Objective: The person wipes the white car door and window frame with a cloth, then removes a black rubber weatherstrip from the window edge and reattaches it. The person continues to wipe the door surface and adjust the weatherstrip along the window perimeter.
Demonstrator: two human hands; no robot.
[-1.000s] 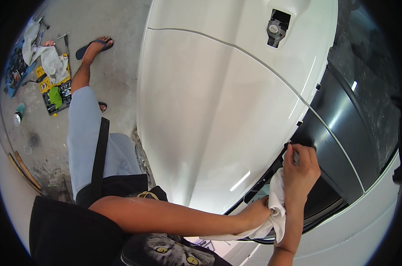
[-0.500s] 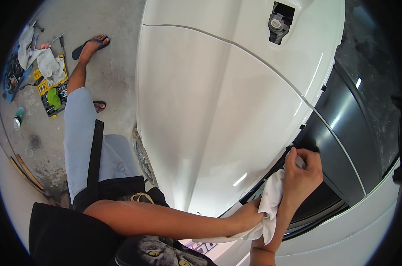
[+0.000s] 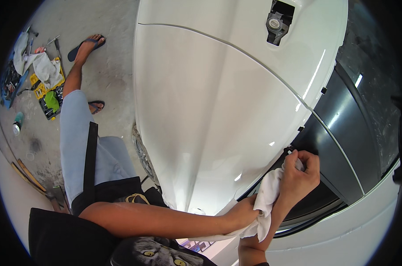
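Note:
My right hand point(image 3: 302, 175) has its thumb and fingers pinched together on a bunched white cloth point(image 3: 268, 190) at the top edge of a white car body panel point(image 3: 201, 115). A small pale bit shows at the fingertips, too small to tell apart from the cloth. Below the right hand, my left hand point(image 3: 241, 216) is closed on the lower part of the same cloth, its fingers partly hidden behind the folds. The cloth hangs between both hands and trails along the left forearm. Black trim and dark glass point(image 3: 314, 206) lie just behind the right hand.
A black opening in the white panel holds a round grey fitting point(image 3: 275, 24). Small black clips point(image 3: 323, 91) line its upper edge. On the concrete floor lie a toolbox point(image 3: 50, 104), rags point(image 3: 46, 70), a can point(image 3: 17, 123) and my sandalled foot point(image 3: 88, 46).
Both hands have shifted slightly to the left with the cloth still gripped. The whole view has moved a little, so the floor things sit slightly farther left.

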